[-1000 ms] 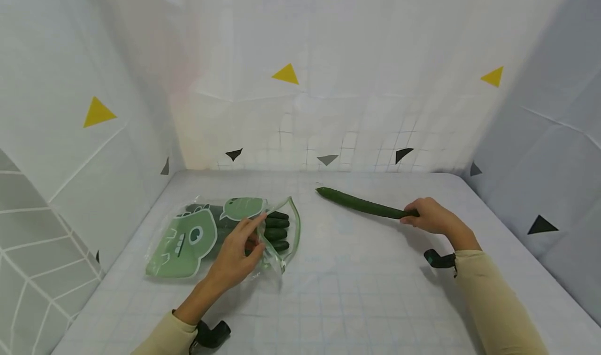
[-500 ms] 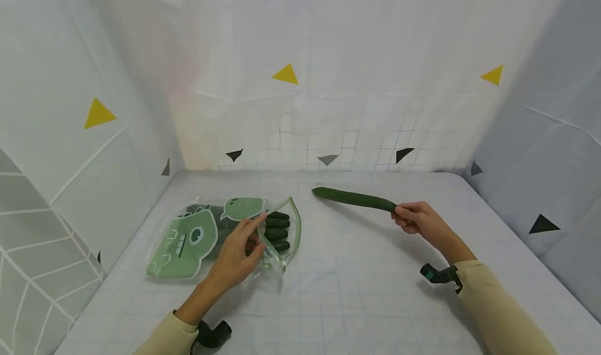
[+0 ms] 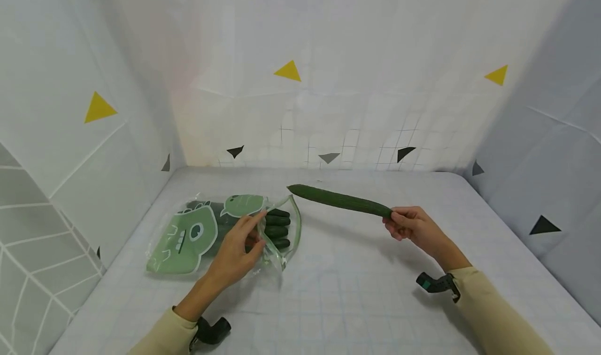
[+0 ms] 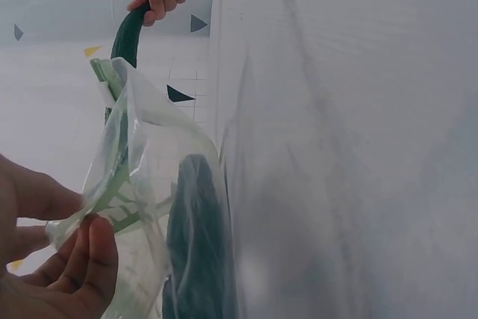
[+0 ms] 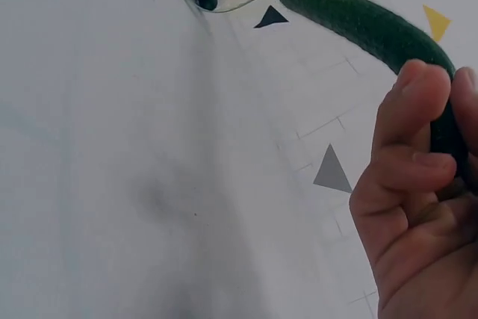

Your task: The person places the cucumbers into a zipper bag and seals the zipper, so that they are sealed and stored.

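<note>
A long green cucumber (image 3: 340,200) is held above the table by my right hand (image 3: 415,229), which pinches its right end between thumb and fingers. Its free tip points left, beside the mouth of a clear zip bag (image 3: 183,245) printed with a green cartoon dinosaur. Several cucumbers (image 3: 277,231) lie inside, their ends showing at the mouth. My left hand (image 3: 237,251) pinches the bag's near edge at the opening; in the left wrist view the plastic film (image 4: 142,155) is gathered between thumb and fingers. The right wrist view shows the held cucumber (image 5: 358,24) curving from the fingers.
The table (image 3: 347,303) has a pale cloth with a faint grid. A white back wall (image 3: 357,58) and side walls with yellow and black triangles enclose it. Each wrist wears a black camera mount (image 3: 436,283).
My right hand has shifted left and raised the cucumber off the table, bringing its tip to the bag's mouth. My left hand stays at the bag opening.
</note>
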`<state>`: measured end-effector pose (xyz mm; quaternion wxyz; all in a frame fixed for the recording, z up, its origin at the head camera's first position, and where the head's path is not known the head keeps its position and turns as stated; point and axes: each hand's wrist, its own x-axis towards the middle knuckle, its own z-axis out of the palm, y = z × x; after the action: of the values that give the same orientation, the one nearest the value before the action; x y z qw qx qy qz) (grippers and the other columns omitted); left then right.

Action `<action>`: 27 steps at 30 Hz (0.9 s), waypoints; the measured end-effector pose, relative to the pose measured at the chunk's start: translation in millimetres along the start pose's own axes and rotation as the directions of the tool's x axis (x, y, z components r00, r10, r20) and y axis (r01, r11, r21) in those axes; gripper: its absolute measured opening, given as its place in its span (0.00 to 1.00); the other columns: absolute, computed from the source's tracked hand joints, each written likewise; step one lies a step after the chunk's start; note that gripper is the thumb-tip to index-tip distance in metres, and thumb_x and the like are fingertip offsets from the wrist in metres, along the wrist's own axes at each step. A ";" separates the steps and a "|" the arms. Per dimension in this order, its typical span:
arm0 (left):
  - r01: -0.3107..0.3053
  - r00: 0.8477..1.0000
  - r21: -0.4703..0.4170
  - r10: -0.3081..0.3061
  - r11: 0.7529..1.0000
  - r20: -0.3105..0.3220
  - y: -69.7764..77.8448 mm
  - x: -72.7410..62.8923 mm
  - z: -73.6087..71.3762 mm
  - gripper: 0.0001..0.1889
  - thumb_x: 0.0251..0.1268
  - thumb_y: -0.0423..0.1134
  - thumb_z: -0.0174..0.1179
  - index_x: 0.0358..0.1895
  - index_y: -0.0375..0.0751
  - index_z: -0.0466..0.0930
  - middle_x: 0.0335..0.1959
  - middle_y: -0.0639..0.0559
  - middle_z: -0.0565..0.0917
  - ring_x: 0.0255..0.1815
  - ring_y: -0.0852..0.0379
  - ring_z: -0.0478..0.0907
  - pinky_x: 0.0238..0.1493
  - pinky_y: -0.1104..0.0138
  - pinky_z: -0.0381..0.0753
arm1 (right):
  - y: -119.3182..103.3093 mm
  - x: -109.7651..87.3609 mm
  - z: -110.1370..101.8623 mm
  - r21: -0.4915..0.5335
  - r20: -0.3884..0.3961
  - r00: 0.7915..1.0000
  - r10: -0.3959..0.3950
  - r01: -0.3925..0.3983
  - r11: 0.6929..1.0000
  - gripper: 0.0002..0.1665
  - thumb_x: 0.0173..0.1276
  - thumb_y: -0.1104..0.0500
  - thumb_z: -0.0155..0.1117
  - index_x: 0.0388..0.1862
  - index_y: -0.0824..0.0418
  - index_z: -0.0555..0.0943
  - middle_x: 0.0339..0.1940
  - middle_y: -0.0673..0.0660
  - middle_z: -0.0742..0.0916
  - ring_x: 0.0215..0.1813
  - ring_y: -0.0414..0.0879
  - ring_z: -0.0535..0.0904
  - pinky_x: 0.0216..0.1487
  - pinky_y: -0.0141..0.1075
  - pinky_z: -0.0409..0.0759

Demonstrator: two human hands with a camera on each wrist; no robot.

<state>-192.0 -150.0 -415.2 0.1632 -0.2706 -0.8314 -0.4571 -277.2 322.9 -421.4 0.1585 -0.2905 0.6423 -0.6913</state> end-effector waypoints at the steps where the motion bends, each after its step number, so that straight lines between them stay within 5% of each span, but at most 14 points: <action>1: 0.000 1.000 0.000 0.000 1.000 0.000 0.2 0.1 -0.1 0.35 0.67 0.23 0.64 0.77 0.34 0.67 0.47 0.50 0.75 0.39 0.59 0.78 0.41 0.65 0.84 | 0.8 0.2 1.0 0.008 0.019 1.000 -0.015 0.015 1.000 0.21 0.86 0.67 0.42 0.49 0.74 0.84 0.32 0.57 0.84 0.29 0.42 0.76 0.28 0.41 0.67; 27: 0.008 0.999 0.013 -0.008 1.000 -0.048 5.8 2.3 -2.1 0.34 0.68 0.23 0.64 0.77 0.34 0.67 0.53 0.46 0.76 0.38 0.58 0.78 0.38 0.65 0.83 | 11.3 -2.9 0.6 0.207 0.181 0.981 -0.065 0.027 0.978 0.25 0.85 0.73 0.34 0.55 0.80 0.81 0.40 0.62 0.88 0.32 0.44 0.80 0.34 0.35 0.82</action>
<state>-190.3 -148.5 -409.0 0.1830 -0.2552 -0.8312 -0.4587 -276.3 322.7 -433.0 0.2306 -0.3512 0.5437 -0.7266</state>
